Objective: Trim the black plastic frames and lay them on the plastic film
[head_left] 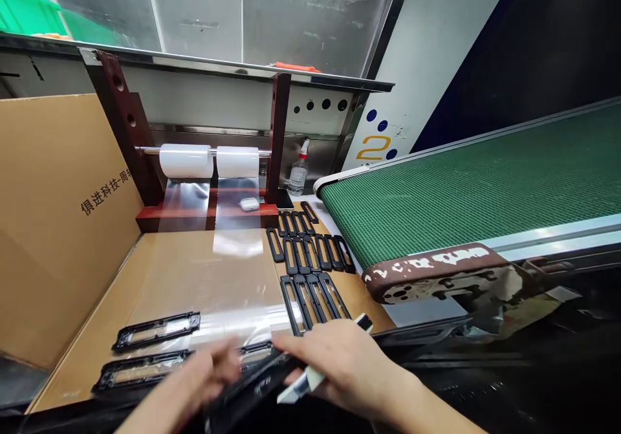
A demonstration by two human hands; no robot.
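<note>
My right hand (339,363) is closed around a white utility knife (310,382), whose blade end points down and left. A dark frame piece (255,389) is tilted between my hands; its end meets my right thumb and index finger. My left hand (211,372), smeared by motion, is beside that piece, and whether it touches it I cannot tell. Clear film (228,279) stretches over the cardboard-covered table toward me. Two black rectangular frames (158,330) lie at the left end of the film, and another black frame (256,353) shows partly behind my hands.
Two film rolls (187,161) hang on a rod in a dark red stand (279,136). Several black frames (310,298) lie in rows to the right. A green conveyor belt (466,195) borders the right side, a cardboard box (53,214) the left. A spray bottle (298,174) stands behind.
</note>
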